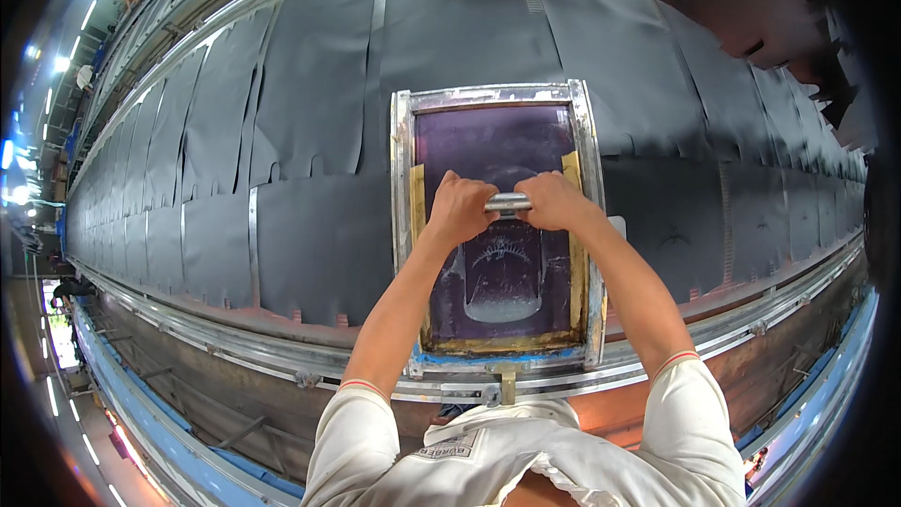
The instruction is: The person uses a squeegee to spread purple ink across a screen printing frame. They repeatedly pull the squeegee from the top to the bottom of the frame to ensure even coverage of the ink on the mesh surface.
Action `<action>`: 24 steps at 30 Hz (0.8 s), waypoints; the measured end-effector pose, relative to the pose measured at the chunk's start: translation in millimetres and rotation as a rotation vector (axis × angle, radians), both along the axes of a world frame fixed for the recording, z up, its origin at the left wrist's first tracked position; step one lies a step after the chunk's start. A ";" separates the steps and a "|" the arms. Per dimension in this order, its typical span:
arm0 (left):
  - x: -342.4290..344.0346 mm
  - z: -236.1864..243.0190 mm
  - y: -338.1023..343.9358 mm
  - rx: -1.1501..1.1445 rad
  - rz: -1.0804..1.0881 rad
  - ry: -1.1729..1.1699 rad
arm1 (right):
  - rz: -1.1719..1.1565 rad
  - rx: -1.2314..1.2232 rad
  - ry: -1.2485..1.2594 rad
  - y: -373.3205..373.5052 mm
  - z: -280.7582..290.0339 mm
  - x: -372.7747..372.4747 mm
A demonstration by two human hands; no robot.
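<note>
Both my hands are closed round the silver metal handle of a squeegee (508,201), my left hand (460,208) at its left end and my right hand (556,200) at its right. The squeegee lies across a screen-printing frame (402,145), about midway along it; its blade is largely hidden by my hands. Purple mesh (493,136) fills the metal frame, with yellowish tape down both inner sides. Below the handle, a pale curved outline (504,310) shows on the mesh. The frame rests over dark sheets, its near end at the table's rail.
Rows of dark grey sheets (314,84) cover the long table to both sides. A metal rail (253,343) runs along the near edge, with a clamp-like bracket (508,385) below the frame. A dark reddish shape (732,14) that I cannot make out blocks the upper right.
</note>
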State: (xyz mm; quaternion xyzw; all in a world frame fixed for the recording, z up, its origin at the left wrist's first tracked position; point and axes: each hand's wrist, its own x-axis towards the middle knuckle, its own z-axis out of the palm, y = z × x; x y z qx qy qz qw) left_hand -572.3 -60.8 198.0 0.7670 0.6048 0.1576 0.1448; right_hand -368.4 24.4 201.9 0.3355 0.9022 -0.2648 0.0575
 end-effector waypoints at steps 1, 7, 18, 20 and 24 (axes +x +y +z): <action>-0.9 -3.3 -0.3 0.011 -0.001 -0.005 | -0.001 0.018 -0.006 2.7 -3.6 -2.5; 15.4 0.2 -72.9 0.093 -0.011 -0.044 | 0.053 0.067 -0.035 -73.6 5.2 12.5; 61.0 33.2 -229.3 0.008 -0.021 -0.020 | -0.490 0.207 0.540 -215.9 47.8 116.7; 62.0 40.3 -188.4 0.111 -0.027 -0.027 | -0.875 0.691 0.524 -178.7 17.5 159.9; 60.5 44.2 -108.2 0.095 0.005 0.070 | -1.099 0.167 0.544 -142.5 -16.0 182.7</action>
